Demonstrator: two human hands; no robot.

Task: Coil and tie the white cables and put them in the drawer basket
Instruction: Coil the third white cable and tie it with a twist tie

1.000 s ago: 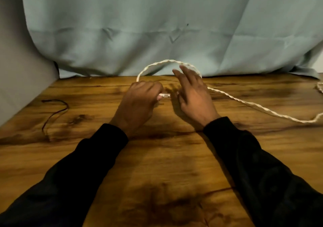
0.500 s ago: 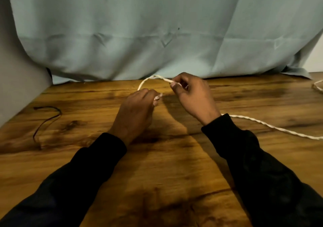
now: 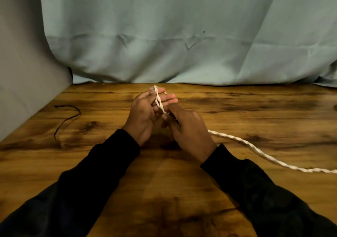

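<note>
1. While one white twisted cable [image 3: 259, 150] trails across the wooden table [image 3: 255, 105] toward 3 o'clock and off the edge of view, its near end rises between two hands held together just above the table at centre.
2. Left hand [image 3: 144, 116]: fingers [image 3: 168, 99] stretched nearly straight toward 12 o'clock, a doubled run of cable lying across them; the thumb seems to press the cable's tip at the fingertips.
3. Right hand [image 3: 189, 129]: curled, thumb and forefinger pinching the cable just at the left hand's 5 o'clock side.
4. One thin dark cord [image 3: 70, 117] lies at 9 o'clock, well apart from both hands.
5. One pale blue cloth [image 3: 182, 36] hangs at 12 o'clock behind the table.
6. Two black sleeves [image 3: 102, 173] cover both forearms.
</note>
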